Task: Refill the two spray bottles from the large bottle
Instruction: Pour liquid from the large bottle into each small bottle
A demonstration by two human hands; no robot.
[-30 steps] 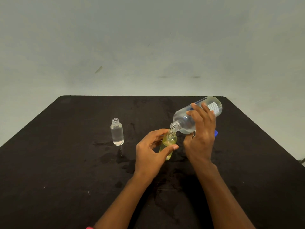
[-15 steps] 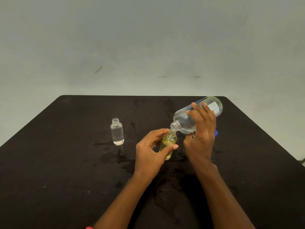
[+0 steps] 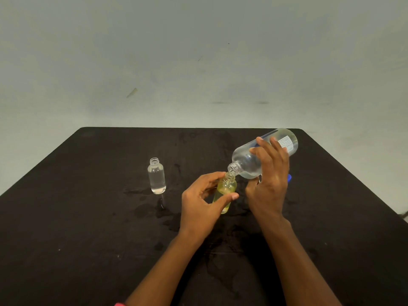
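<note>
Bottle mouths are being held together near the tabletop [image 3: 88,217] middle: the tilted large bottle [image 3: 245,161] is being gripped by the right hand [image 3: 269,180], the small yellow bottle [image 3: 225,189] pinched between thumb and fingers of the left hand [image 3: 199,207]. A clear small bottle [image 3: 156,176] is being left upright nearer the left edge.

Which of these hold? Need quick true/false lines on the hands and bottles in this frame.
1. The right hand tilts the large bottle, mouth down. True.
2. The left hand grips the clear small bottle. False: it grips the yellow small bottle; the clear one stands apart on the table.
3. The clear small bottle is capped. False: its neck is open.
4. The large bottle's mouth meets the yellow small bottle's neck. True.
</note>
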